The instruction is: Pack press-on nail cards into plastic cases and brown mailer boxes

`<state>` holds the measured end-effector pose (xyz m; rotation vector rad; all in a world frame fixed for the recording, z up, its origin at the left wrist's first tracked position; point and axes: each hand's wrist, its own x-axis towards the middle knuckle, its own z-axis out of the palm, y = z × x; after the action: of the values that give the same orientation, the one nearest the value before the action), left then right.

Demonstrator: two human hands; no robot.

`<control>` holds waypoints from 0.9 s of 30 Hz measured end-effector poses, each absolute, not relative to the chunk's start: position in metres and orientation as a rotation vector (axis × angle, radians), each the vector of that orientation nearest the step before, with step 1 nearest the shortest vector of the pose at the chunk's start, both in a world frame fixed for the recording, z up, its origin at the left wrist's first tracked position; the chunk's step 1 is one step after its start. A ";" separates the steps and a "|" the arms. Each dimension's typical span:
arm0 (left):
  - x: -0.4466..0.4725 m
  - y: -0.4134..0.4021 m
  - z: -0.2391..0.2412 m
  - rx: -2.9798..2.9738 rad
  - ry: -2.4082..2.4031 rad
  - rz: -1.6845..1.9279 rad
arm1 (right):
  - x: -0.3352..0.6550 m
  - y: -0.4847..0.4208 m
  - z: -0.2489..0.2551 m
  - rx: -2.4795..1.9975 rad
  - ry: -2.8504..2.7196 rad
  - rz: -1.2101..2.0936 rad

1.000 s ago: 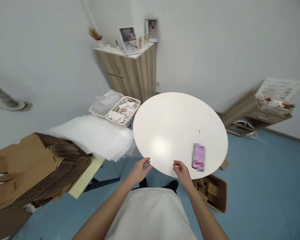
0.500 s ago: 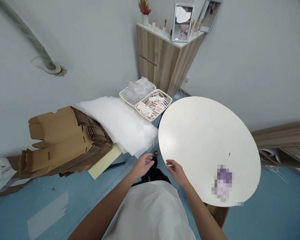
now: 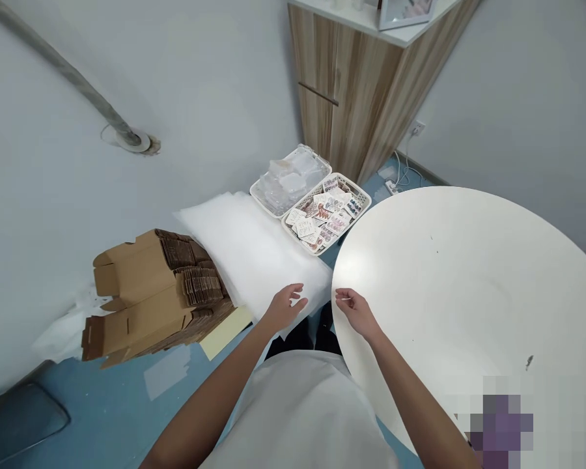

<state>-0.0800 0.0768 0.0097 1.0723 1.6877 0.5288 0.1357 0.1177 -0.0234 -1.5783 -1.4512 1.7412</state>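
My left hand (image 3: 284, 307) hovers over the near corner of a stack of white foam sheets (image 3: 254, 244), fingers apart and nothing held. Across a small gap, my right hand (image 3: 355, 309) is over the left edge of the round white table (image 3: 449, 273), its fingers loosely curved and spread, also holding nothing. Beyond the sheets stand two white baskets side by side. The right basket (image 3: 364, 193) holds many small printed cards with coloured items on them. In the left basket (image 3: 256, 194) lie clear plastic pieces or bags.
Flattened brown cardboard boxes (image 3: 137, 286) are stacked at the left, beside a pale yellow board (image 3: 224, 332). A wood-grain cabinet (image 3: 351, 91) stands in the back corner, with a power strip and cables (image 3: 395, 185) near its base. A pixelated purple patch (image 3: 502, 423) covers something on the table.
My view has turned and moved closer to the baskets and table. Both hands stay apart and hold nothing; they have come forward to the foam sheets and table edge.
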 end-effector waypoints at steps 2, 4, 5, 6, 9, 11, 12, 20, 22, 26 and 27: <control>-0.089 0.092 0.010 1.113 1.727 0.526 | 0.126 0.138 -0.021 -1.575 -1.489 1.745; -0.101 0.110 0.008 1.194 1.755 0.505 | 0.115 0.155 -0.018 -1.589 -1.507 1.729; -0.107 0.120 0.007 1.240 1.774 0.492 | 0.110 0.163 -0.016 -1.601 -1.511 1.716; -0.114 0.132 0.004 1.284 1.790 0.476 | 0.104 0.169 -0.014 -1.619 -1.505 1.700; -0.130 0.170 -0.008 1.392 1.831 0.453 | 0.086 0.185 -0.012 -1.680 -1.469 1.657; -0.136 0.195 -0.018 1.463 1.837 0.448 | 0.072 0.192 -0.015 -1.733 -1.455 1.599; -0.137 0.207 -0.023 1.494 1.831 0.448 | 0.065 0.196 -0.017 -1.761 -1.451 1.552; -0.148 0.266 -0.041 1.576 1.738 0.301 | 0.008 0.239 -0.045 -1.820 -1.375 1.322; -0.150 0.274 -0.042 1.598 1.731 0.250 | 0.000 0.247 -0.052 -1.832 -1.355 1.318; -0.152 0.281 -0.040 1.652 1.715 0.142 | -0.009 0.255 -0.065 -1.913 -1.271 1.290; -0.153 0.281 -0.040 1.668 1.710 0.127 | -0.010 0.255 -0.067 -1.929 -1.252 1.283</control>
<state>-0.1530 0.2815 -0.0401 1.6682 1.7103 0.1270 -0.0098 0.2554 -0.0671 -1.9288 -1.2519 1.2829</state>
